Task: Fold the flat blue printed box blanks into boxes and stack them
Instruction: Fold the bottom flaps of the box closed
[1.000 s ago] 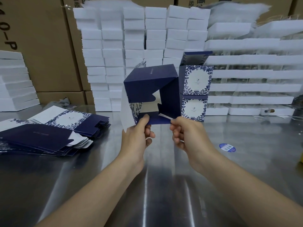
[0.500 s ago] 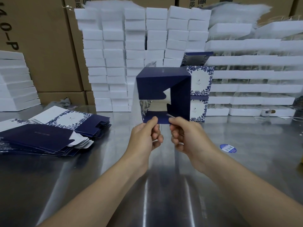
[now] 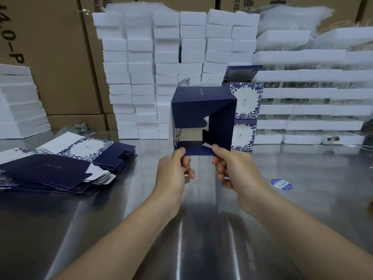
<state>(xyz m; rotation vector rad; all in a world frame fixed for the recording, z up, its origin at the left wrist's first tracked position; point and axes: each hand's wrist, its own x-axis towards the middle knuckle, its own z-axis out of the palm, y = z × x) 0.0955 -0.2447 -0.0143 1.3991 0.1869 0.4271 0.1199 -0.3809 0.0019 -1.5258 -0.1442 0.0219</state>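
Above the shiny steel bench (image 3: 302, 211), left grip (image 3: 171, 178) and right grip (image 3: 238, 174) are pinching the bottom flap (image 3: 198, 151) of the half-folded dark blue cardboard box (image 3: 193, 110); light, flimsy card, probably best holding near creases.

Bare table (image 3: 201, 229) between blank pile (image 3: 60, 170) left and sticker (image 3: 281, 183) right; foam stacks (image 3: 141, 77) behind.

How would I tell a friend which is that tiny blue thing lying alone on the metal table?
Start at the steel table, then look just right of the person's right hand. The sticker lies flat there by itself: a small blue oval with a white printed patch, unlike the large flat box blanks piled on the table's left.
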